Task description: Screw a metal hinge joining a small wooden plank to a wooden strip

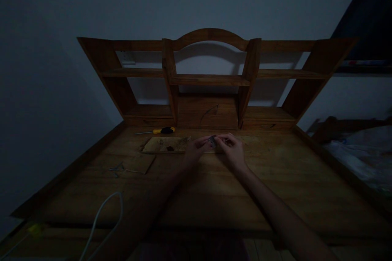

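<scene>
My left hand [196,149] and my right hand [231,149] meet above the middle of the wooden desk [214,204]. Between their pinched fingers is a small, shiny grey metal piece [212,142] with light spots; it is too dark and small to tell its exact kind. Both hands are closed on it. Behind and below them runs a long, shallow, pale recess [159,144] in the desk top, with rough, crumbly patches. My hands cover the middle part of it.
A screwdriver [165,130] with a yellow and black handle lies behind the recess. Left, several small metal pieces [116,168] lie beside a thin wooden board [141,164]. A white cable [120,204] loops at front left. A wooden shelf unit [211,79] lines the back.
</scene>
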`<state>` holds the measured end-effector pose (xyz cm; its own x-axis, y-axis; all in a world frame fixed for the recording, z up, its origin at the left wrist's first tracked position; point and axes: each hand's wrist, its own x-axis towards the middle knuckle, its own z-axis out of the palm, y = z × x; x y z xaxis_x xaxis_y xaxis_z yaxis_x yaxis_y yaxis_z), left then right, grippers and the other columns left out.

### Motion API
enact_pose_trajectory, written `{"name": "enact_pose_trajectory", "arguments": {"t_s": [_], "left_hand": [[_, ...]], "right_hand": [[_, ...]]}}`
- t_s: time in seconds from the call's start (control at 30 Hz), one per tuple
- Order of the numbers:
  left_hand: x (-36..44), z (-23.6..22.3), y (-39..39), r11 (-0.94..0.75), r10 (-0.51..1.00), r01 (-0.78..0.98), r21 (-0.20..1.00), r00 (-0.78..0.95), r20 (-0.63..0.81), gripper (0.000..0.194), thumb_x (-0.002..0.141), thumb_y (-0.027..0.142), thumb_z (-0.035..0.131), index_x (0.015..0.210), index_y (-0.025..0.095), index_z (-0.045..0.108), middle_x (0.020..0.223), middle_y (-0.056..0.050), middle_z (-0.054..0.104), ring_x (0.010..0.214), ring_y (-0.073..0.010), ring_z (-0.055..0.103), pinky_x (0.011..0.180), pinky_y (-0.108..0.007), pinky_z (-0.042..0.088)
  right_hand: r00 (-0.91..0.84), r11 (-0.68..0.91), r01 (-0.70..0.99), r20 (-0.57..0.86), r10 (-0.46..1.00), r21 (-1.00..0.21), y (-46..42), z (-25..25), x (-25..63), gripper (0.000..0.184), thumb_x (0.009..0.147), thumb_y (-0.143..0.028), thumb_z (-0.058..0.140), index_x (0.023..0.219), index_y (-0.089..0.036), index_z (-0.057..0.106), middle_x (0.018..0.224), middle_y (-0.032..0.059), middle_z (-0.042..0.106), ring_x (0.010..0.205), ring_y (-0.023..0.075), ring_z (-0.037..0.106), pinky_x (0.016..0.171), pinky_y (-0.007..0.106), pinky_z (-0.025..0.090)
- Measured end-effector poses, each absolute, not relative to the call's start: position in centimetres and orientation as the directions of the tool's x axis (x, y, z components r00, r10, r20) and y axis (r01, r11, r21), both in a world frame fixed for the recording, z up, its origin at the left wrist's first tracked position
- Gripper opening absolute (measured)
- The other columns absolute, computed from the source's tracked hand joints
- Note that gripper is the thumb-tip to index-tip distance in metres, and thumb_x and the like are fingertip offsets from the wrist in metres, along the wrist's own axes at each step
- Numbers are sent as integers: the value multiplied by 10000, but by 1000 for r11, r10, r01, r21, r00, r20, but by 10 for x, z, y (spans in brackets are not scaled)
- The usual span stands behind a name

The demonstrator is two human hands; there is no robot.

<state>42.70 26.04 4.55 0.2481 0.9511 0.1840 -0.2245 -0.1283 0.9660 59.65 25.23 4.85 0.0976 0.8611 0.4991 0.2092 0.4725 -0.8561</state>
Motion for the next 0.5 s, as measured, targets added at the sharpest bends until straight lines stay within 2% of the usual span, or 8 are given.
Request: {"name": "enact_pose_trajectory", "arguments": {"t_s": [0.17,0.3,0.43,0.5], "left_hand": [[427,45,262,-106,955,-256,961,241,170,516,676,388,856,1115,154,720,1102,-110,755,1029,-270,711,960,-432,561],[427,47,260,-132,957,-244,961,221,188,428,675,363,863,1027,160,728,992,-80,771,940,-247,731,922,-434,579],[425,45,262,-109,965,-197,974,215,152,368,703,427,837,928,153,737,915,-76,775,823,-229,739,873,-433,595],[424,42,265,-98,974,-196,976,182,135,384,688,456,840,897,153,733,885,-71,775,774,-219,737,838,-415,603]], "right_hand": [[89,365,55,369,925,-929,261,45,602,309,778,-492,761,890,-204,767,881,65,745,793,211,659,757,343,506],[44,325,-1,324,945,-946,263,45,604,317,749,-490,787,888,-206,768,898,70,753,823,218,674,784,351,517],[-9,267,-56,268,963,-962,265,43,604,314,718,-477,815,876,-210,766,905,61,756,831,200,682,792,328,521],[-30,221,-83,224,974,-972,267,39,604,335,711,-485,815,888,-206,763,898,64,756,786,186,684,740,309,525]]}}
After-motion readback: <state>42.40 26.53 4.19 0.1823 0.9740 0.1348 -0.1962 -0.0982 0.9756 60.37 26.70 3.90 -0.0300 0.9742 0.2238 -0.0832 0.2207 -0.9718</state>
